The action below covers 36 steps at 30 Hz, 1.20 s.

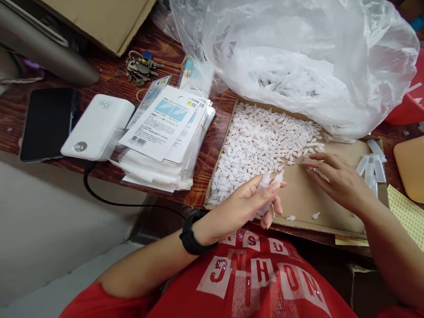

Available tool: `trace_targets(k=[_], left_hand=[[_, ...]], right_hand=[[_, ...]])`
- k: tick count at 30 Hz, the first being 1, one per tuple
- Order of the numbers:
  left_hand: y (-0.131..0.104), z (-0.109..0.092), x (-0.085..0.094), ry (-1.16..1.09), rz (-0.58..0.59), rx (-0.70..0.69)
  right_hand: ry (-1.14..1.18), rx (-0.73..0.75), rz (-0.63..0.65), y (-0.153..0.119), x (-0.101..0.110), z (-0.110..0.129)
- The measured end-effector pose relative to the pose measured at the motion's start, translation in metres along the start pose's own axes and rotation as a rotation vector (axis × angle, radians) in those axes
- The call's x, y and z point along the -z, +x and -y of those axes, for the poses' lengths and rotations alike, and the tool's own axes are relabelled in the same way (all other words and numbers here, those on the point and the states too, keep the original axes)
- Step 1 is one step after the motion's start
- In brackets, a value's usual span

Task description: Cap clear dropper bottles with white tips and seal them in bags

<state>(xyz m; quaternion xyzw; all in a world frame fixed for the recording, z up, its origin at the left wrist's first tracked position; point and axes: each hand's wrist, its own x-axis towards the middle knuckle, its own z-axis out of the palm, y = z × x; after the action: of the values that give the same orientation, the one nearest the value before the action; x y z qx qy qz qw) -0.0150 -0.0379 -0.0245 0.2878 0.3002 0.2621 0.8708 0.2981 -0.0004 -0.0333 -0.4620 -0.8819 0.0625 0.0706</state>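
Observation:
My left hand (256,198), wearing a black wristband, is wrapped round two small translucent plastic dropper bottles (265,181). One of them carries a pointed nozzle cap, while the other shows a bare threaded-looking neck. Over the cardboard tray (298,198), my right hand (338,179) reaches in from the right at the edge of a heap of small white nozzle caps (258,137). Its fingers come together around a small whitish piece, apparently one of these caps; the fingers partly hide it. A few loose caps lie on the tray's near side.
Several translucent bottles (372,165) lie at the tray's right end. Behind stands a large clear plastic bag (298,66) with white pieces inside. To the left are printed packages (165,132), keys (141,68), a white power bank (99,126) with a cable, and a black phone (48,123).

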Motion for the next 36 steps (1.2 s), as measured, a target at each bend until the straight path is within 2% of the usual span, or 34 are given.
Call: trace_targets(k=[3,6,9,13,15,18,22,25,27,30,36], left_hand=[[-0.001,0.001,-0.001,0.045,0.013,-0.019],[-0.002,0.0,-0.003,0.114,0.004,-0.015],[-0.002,-0.001,-0.004,0.191,-0.029,0.0],[-0.003,-0.002,-0.007,0.255,0.02,0.025],[-0.005,-0.003,-0.009,0.345,0.028,0.033],[-0.009,-0.005,-0.01,0.551,-0.016,0.011],[-0.01,-0.006,-0.011,0.788,-0.109,-0.05],[-0.01,-0.007,-0.012,0.833,-0.126,-0.061],[-0.01,-0.007,-0.012,0.85,-0.133,-0.077],[-0.01,-0.007,-0.013,0.919,-0.118,-0.125],[-0.01,-0.001,-0.013,1.047,-0.064,-0.312]], right_hand=[[-0.109,0.01,-0.049,-0.006,-0.005,0.005],[-0.17,-0.06,-0.132,-0.009,-0.007,0.009],[-0.063,-0.138,-0.14,-0.009,-0.014,0.011],[0.062,-0.157,-0.114,-0.006,-0.022,0.016],[0.127,-0.176,-0.132,-0.008,-0.016,0.025],[0.378,-0.208,-0.159,-0.014,0.005,0.048],[0.637,-0.136,-0.18,-0.027,0.029,0.081],[0.743,-0.098,-0.229,-0.037,0.03,0.092],[0.799,-0.131,-0.273,-0.043,0.027,0.094],[0.853,-0.166,-0.318,-0.047,0.026,0.096],[0.678,-0.015,-0.278,-0.045,0.033,0.104]])
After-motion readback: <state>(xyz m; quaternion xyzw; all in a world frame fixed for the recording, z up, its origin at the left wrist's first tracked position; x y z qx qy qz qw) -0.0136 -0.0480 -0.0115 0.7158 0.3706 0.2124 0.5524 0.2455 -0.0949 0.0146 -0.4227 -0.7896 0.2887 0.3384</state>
